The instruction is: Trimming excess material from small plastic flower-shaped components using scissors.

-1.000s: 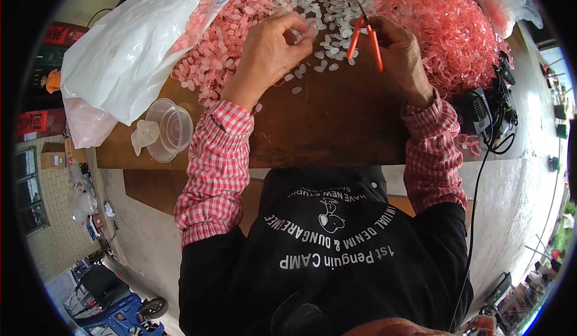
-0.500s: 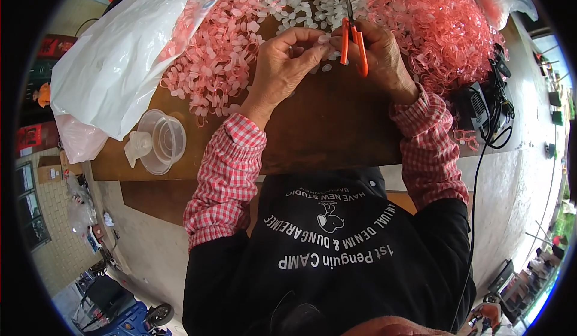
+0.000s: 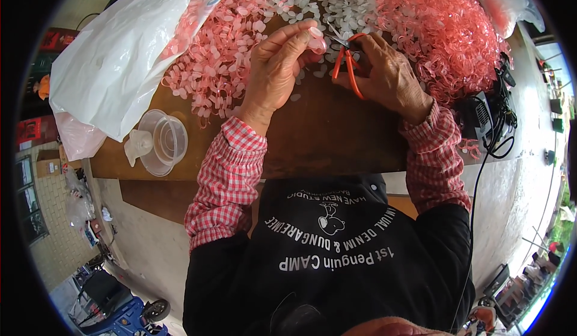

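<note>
My left hand (image 3: 275, 66) is closed, thumb and fingers pinching a small pink translucent plastic piece (image 3: 317, 43) with a pale oval disc on it. To its right, my right hand (image 3: 387, 75) grips orange-handled scissors (image 3: 351, 75). Their blades are spread and point up and left, close to the pink piece. Whether the blades touch it I cannot tell. Beyond my hands lie many loose whitish oval discs (image 3: 348, 6). Pink pieces with pale ovals form a heap (image 3: 222, 48) on the left, and a larger heap of pink looped strips (image 3: 436, 30) rises on the right.
A white plastic bag (image 3: 120, 66) covers the table's far left. Near the front left edge stands a clear round tub (image 3: 168, 144) beside a small translucent piece (image 3: 139, 145). A black adapter with tangled cables (image 3: 496, 120) lies at the right edge of the brown wooden table (image 3: 324, 138).
My hands have moved apart. The scissors have swung from upright and nearly closed to spread blades tilted left. The pink piece now shows raised in my left fingers.
</note>
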`<state>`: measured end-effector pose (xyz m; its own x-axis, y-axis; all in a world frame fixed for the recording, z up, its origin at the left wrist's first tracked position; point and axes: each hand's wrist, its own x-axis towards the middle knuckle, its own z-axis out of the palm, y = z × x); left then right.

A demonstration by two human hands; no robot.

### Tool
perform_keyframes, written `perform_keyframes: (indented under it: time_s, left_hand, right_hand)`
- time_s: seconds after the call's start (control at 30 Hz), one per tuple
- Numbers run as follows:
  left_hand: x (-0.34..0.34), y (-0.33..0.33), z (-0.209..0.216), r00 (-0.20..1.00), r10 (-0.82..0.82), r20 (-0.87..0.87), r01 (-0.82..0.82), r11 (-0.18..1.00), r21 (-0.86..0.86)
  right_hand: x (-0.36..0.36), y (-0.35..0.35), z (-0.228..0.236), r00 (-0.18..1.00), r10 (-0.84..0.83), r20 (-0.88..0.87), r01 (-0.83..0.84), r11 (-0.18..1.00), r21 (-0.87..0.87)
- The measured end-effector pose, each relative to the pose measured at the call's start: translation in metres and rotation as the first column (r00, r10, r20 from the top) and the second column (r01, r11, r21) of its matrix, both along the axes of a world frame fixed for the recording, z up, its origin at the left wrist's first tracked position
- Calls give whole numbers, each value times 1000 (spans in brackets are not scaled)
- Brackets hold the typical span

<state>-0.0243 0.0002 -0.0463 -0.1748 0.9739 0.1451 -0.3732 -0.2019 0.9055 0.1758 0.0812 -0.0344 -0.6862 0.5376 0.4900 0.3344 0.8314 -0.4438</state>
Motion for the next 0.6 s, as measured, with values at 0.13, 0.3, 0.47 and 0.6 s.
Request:
perform_keyframes:
  time_s: [0.13, 0.3, 0.47, 0.6]
  left_hand:
    - [2, 1, -2, 1000, -3, 31, 3, 1000, 17]
    - [6, 4, -9, 989, -67, 132, 63, 997, 35]
    - [12, 6, -8, 980, -41, 196, 42, 999, -2]
    - [17, 5, -8, 961, -32, 274, 41, 999, -26]
  right_hand:
    - [1, -4, 4, 996, 66, 53, -62, 995, -75]
    - [0, -6, 4, 992, 80, 97, -66, 987, -144]
    - [-3, -6, 3, 995, 68, 73, -61, 994, -90]
    - [-4, -4, -2, 998, 20, 52, -23, 999, 47]
